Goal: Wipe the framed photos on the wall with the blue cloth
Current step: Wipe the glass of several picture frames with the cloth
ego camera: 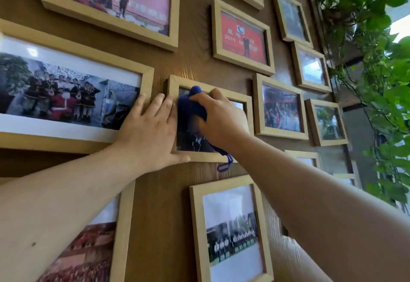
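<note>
Head view: right hand (218, 118) is gripping the bunched blue cloth (190, 106) and pressing it on the glass of the small centre frame (241, 100), left hand (147, 133) is lying flat and open, bracing its left edge; surrounding wall frames apparently awaiting wiping.

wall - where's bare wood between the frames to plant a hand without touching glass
Widest bare wood is the panel between the pink-photo frame and the red-photo frame, above the small frame that the right hand wipes with the blue cloth. Another strip runs below the left hand. Right of there, frames crowd together toward the plant.
</note>
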`<state>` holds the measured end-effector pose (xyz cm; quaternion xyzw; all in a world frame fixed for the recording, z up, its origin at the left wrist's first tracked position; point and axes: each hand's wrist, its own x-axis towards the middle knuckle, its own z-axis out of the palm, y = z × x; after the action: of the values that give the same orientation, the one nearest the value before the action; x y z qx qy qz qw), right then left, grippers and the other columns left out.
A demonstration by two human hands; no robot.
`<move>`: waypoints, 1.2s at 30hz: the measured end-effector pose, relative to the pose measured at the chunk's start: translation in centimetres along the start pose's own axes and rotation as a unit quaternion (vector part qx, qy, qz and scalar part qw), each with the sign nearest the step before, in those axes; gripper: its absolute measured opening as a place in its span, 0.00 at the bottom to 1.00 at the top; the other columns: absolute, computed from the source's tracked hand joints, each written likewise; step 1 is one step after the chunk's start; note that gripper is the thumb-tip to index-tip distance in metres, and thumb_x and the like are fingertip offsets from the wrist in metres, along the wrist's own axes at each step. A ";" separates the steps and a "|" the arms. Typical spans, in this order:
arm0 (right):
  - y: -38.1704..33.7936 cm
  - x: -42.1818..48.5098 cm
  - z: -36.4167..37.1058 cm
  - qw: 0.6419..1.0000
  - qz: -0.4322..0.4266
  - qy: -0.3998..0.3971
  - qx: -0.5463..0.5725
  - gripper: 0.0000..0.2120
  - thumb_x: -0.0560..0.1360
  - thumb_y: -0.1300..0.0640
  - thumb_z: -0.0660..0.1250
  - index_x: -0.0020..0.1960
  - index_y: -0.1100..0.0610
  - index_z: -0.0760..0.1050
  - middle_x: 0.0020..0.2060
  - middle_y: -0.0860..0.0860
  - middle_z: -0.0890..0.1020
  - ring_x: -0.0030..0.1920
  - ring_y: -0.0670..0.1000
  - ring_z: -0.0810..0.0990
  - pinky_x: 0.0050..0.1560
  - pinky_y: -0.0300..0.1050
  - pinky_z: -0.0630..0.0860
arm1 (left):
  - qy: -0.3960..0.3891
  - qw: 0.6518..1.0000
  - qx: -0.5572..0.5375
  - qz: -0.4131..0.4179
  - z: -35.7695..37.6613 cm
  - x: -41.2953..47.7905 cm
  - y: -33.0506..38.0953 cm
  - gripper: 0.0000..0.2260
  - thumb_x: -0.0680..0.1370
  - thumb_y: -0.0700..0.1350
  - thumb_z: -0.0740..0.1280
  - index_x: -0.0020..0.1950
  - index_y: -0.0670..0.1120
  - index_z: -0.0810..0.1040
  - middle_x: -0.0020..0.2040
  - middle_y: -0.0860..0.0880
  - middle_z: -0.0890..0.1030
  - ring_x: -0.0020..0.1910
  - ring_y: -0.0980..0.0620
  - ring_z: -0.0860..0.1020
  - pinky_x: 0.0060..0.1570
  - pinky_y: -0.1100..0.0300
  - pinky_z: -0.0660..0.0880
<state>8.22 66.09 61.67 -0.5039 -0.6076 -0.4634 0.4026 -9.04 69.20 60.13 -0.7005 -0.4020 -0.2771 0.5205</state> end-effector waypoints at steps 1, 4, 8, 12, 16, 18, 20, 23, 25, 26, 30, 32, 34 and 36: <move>-0.2 0.2 0.5 1.000 -0.010 -0.002 -0.001 0.23 0.74 0.50 0.64 0.68 0.45 0.65 0.60 0.52 0.71 0.47 0.51 0.73 0.37 0.42 0.69 | -0.003 1.000 0.001 -0.001 0.1 0.0 0.0 0.53 0.68 0.78 0.48 0.78 0.40 0.46 0.80 0.41 0.49 0.79 0.44 0.46 0.76 0.40 0.46; 0.4 -0.2 1.0 0.999 -0.034 -0.002 -0.035 0.24 0.75 0.49 0.62 0.70 0.44 0.63 0.61 0.52 0.70 0.49 0.53 0.75 0.39 0.46 0.73 | -0.008 1.000 -0.006 -0.006 0.1 0.1 0.1 0.52 0.69 0.77 0.51 0.78 0.40 0.44 0.80 0.42 0.45 0.79 0.44 0.44 0.75 0.39 0.45; 3.8 -1.4 0.6 0.996 -0.017 -0.012 -0.092 0.23 0.77 0.48 0.60 0.71 0.43 0.61 0.62 0.52 0.69 0.48 0.53 0.75 0.38 0.46 0.70 | -0.008 1.000 -0.012 -0.007 0.4 0.4 0.2 0.53 0.68 0.77 0.53 0.78 0.41 0.42 0.80 0.41 0.44 0.79 0.44 0.42 0.75 0.37 0.44; 8.4 -2.8 0.5 0.987 0.086 -0.020 -0.134 0.21 0.77 0.49 0.59 0.69 0.44 0.63 0.59 0.53 0.71 0.44 0.57 0.77 0.36 0.47 0.70 | -0.008 1.000 -0.014 0.000 0.7 0.6 0.1 0.54 0.68 0.78 0.52 0.78 0.40 0.41 0.80 0.40 0.43 0.78 0.44 0.41 0.74 0.35 0.43; 9.1 -3.4 0.8 0.982 0.139 -0.018 -0.123 0.21 0.76 0.50 0.61 0.67 0.43 0.62 0.56 0.52 0.71 0.42 0.57 0.76 0.38 0.51 0.76 | -0.003 1.000 -0.021 0.001 1.0 0.5 0.0 0.54 0.68 0.78 0.52 0.78 0.40 0.41 0.80 0.40 0.43 0.78 0.43 0.41 0.74 0.35 0.43; 6.8 -3.1 1.0 0.993 0.102 -0.015 -0.056 0.22 0.76 0.49 0.60 0.69 0.43 0.61 0.57 0.51 0.70 0.43 0.54 0.75 0.38 0.49 0.75 | 0.000 1.000 -0.022 0.003 1.0 0.5 0.0 0.54 0.68 0.78 0.52 0.78 0.40 0.41 0.80 0.40 0.43 0.78 0.43 0.41 0.74 0.35 0.44; 3.6 -2.9 1.3 0.999 0.008 -0.024 -0.031 0.24 0.76 0.48 0.61 0.70 0.42 0.59 0.58 0.50 0.70 0.43 0.50 0.73 0.37 0.43 0.72 | 0.002 1.000 -0.022 0.003 1.0 0.5 -0.1 0.54 0.68 0.77 0.52 0.78 0.40 0.41 0.80 0.40 0.43 0.78 0.43 0.42 0.74 0.35 0.43; 0.9 -2.8 2.1 0.994 -0.094 -0.027 -0.053 0.25 0.75 0.49 0.63 0.70 0.44 0.61 0.59 0.52 0.71 0.43 0.51 0.74 0.35 0.46 0.73 | 0.010 1.000 -0.018 0.001 1.0 0.4 0.0 0.53 0.69 0.77 0.53 0.77 0.39 0.41 0.80 0.40 0.43 0.79 0.43 0.42 0.74 0.35 0.44; 1.6 -3.1 2.0 0.993 -0.096 -0.019 -0.073 0.24 0.74 0.49 0.63 0.69 0.45 0.64 0.57 0.53 0.73 0.42 0.50 0.74 0.33 0.45 0.70 | 0.008 1.000 -0.015 0.001 0.9 0.3 0.1 0.53 0.69 0.77 0.53 0.78 0.39 0.42 0.80 0.40 0.44 0.79 0.43 0.43 0.74 0.35 0.44; 2.3 -3.5 1.8 0.992 -0.091 -0.019 -0.087 0.23 0.74 0.48 0.62 0.69 0.46 0.64 0.56 0.53 0.73 0.41 0.49 0.73 0.33 0.44 0.67 | 0.006 1.000 -0.014 0.002 1.0 0.3 0.1 0.53 0.68 0.77 0.52 0.78 0.39 0.42 0.80 0.40 0.44 0.79 0.43 0.43 0.74 0.35 0.44; 7.5 -5.5 0.9 0.989 -0.005 -0.051 -0.135 0.22 0.75 0.48 0.61 0.67 0.46 0.62 0.55 0.52 0.72 0.39 0.51 0.73 0.32 0.45 0.69 | 0.004 1.000 -0.012 0.008 0.9 0.5 -0.1 0.54 0.68 0.78 0.51 0.77 0.39 0.41 0.80 0.39 0.43 0.78 0.43 0.42 0.74 0.34 0.44; 9.4 -6.5 0.7 0.984 0.041 -0.066 -0.162 0.21 0.75 0.49 0.62 0.67 0.47 0.62 0.55 0.53 0.72 0.38 0.54 0.75 0.32 0.47 0.71 | 0.005 1.000 -0.010 0.010 0.9 0.5 -0.2 0.54 0.68 0.77 0.51 0.77 0.38 0.41 0.80 0.38 0.43 0.78 0.42 0.42 0.73 0.34 0.44; 9.8 -6.9 0.7 0.980 0.059 -0.072 -0.178 0.21 0.75 0.49 0.63 0.66 0.48 0.64 0.54 0.54 0.73 0.38 0.55 0.75 0.32 0.46 0.70 | 0.003 1.000 -0.008 0.013 0.9 0.4 -0.1 0.54 0.69 0.77 0.52 0.77 0.38 0.42 0.80 0.38 0.43 0.78 0.42 0.43 0.73 0.34 0.45; 8.6 -6.7 0.8 0.984 0.057 -0.072 -0.155 0.22 0.74 0.49 0.63 0.66 0.48 0.64 0.55 0.53 0.73 0.39 0.54 0.75 0.32 0.46 0.71 | 0.000 1.000 -0.008 0.013 0.8 0.3 0.0 0.53 0.69 0.77 0.52 0.77 0.38 0.42 0.80 0.38 0.43 0.78 0.42 0.43 0.73 0.34 0.45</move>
<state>17.82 65.78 56.40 -0.6262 -0.5263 -0.4909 0.2999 -8.90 70.09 60.17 -0.7095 -0.3906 -0.2737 0.5187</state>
